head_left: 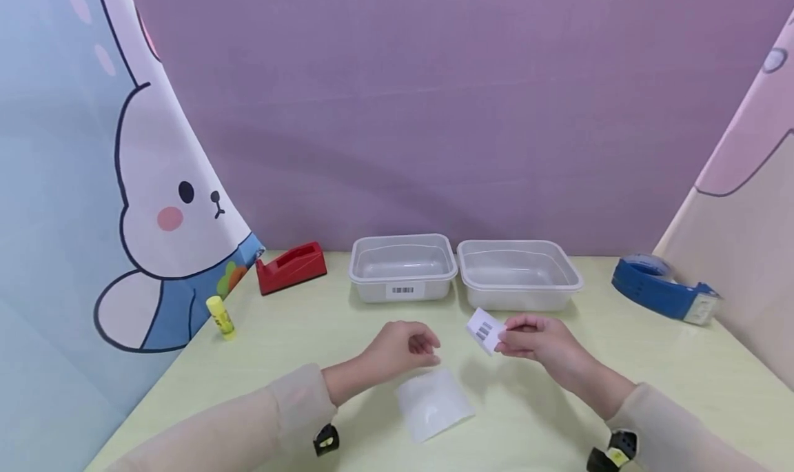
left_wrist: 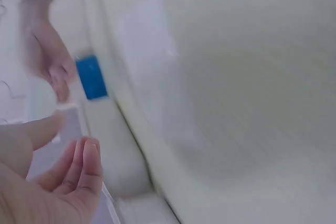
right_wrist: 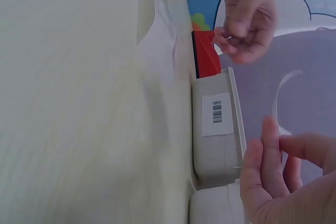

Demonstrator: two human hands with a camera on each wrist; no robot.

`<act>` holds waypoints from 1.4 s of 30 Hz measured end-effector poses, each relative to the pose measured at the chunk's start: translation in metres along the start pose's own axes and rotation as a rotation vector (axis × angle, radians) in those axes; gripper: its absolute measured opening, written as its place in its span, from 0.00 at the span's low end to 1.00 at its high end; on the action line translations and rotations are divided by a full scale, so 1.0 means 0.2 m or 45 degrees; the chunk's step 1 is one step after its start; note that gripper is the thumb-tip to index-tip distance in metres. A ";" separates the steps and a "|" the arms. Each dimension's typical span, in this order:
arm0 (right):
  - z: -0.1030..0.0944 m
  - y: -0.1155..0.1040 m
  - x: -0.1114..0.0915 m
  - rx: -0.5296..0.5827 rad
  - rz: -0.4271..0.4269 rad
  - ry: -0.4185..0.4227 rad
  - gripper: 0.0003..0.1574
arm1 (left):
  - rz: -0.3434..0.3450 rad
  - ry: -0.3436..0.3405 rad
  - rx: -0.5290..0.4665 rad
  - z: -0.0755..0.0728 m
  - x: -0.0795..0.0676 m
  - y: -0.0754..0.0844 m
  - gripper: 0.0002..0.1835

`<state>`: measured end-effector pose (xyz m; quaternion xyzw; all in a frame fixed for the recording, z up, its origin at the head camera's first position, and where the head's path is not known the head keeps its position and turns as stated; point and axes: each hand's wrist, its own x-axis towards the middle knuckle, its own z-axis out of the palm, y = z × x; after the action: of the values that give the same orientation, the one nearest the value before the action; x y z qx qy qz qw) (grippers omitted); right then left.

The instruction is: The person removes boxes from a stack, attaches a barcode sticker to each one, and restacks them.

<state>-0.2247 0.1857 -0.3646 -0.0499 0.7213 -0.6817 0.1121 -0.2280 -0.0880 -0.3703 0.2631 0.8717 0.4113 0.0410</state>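
Between thumb and fingers, my right hand [head_left: 546,344] pinches a small white barcode label [head_left: 485,330], held above the table in front of the right-hand plastic tub [head_left: 521,298]. The right wrist view shows this label [right_wrist: 277,95] edge-on and slightly curved. My left hand [head_left: 400,351] hovers with loosely bent fingers and nothing between them. Just below it, a translucent white backing sheet [head_left: 434,406] lies on the table, its edge curling. A barcode label [head_left: 403,291] is on the front of the left-hand plastic tub [head_left: 366,293]. The right-hand tub's front bears no visible label.
At the back left sits a red tape dispenser [head_left: 291,269], with a yellow glue stick [head_left: 220,317] standing nearer. A blue tape dispenser [head_left: 664,289] is at the far right. Behind the tubs rises a purple backdrop [head_left: 434,114]; the table [head_left: 248,389] is pale yellow.
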 end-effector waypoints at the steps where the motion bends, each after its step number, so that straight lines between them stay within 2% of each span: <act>1: 0.00 0.00 0.00 0.003 -0.001 0.019 0.11 | -0.032 0.013 -0.056 0.02 0.01 0.03 0.13; 6: 0.01 -0.01 -0.01 -0.029 -0.021 0.108 0.16 | -0.264 0.051 -0.439 0.15 0.06 0.17 0.23; 8: 0.01 -0.02 -0.01 -0.027 -0.028 0.129 0.18 | -0.339 0.095 -0.568 0.20 0.09 0.22 0.23; 11: 0.01 -0.02 -0.01 -0.013 -0.031 0.135 0.25 | -0.379 0.192 -0.688 0.23 0.14 0.25 0.18; 14: 0.01 -0.03 -0.02 -0.017 -0.025 0.126 0.31 | -0.377 0.267 -0.723 0.25 0.19 0.25 0.11; 16: 0.00 -0.03 -0.02 -0.046 -0.013 0.133 0.31 | -0.371 0.283 -0.722 0.26 0.21 0.24 0.10; 24: -0.05 0.00 0.00 -0.310 -0.016 0.159 0.28 | -0.308 0.312 -0.679 0.28 0.27 0.20 0.13; 28: -0.11 0.02 0.04 -0.384 -0.010 0.169 0.29 | -0.298 0.326 -0.704 0.29 0.33 0.18 0.13; 35: -0.23 0.06 0.11 -0.397 0.059 0.217 0.33 | -0.460 0.383 -0.739 0.34 0.48 0.18 0.06; 42: -0.32 0.09 0.14 -0.334 0.157 0.221 0.38 | -0.617 0.489 -0.736 0.43 0.59 0.19 0.06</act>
<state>-0.2652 0.2431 -0.3830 0.0395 0.8127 -0.5753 0.0835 -0.2891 0.0494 -0.3824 -0.0533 0.7490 0.6588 0.0456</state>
